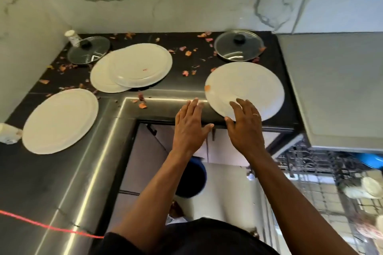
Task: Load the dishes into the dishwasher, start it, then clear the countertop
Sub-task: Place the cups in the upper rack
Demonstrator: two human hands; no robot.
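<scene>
Now go for the plate (244, 86) with the right hand (245, 130): fingers flat and spread over the near rim, thumb down at the edge, nothing gripped yet. Keep the left hand (190, 128) just as loose and straight-fingered, resting by the counter (176, 89) edge beside the rim, apparently off the plate. Draw the plate toward the front edge to let the thumb in underneath, then pinch the rim between thumb and fingers; bring the left in under the other side against tipping. Mind the orange scrap (207, 88) stuck near the left rim; probably best tipped into the bin (193, 178) below before racking. Carry level, turn right, and stand the plate on edge in the rack (323, 174), pulled out low on the right. Look for the plate at the counter's right end, in front of the right lid (238, 45), near rim under the right fingertips (243, 107), the rest stretching away beyond them; left fingertips just short of its left rim. Leave for later the overlapped pair (132, 68), the left plate (60, 121), the left lid (89, 49) and the petals (188, 53) strewn about
</scene>
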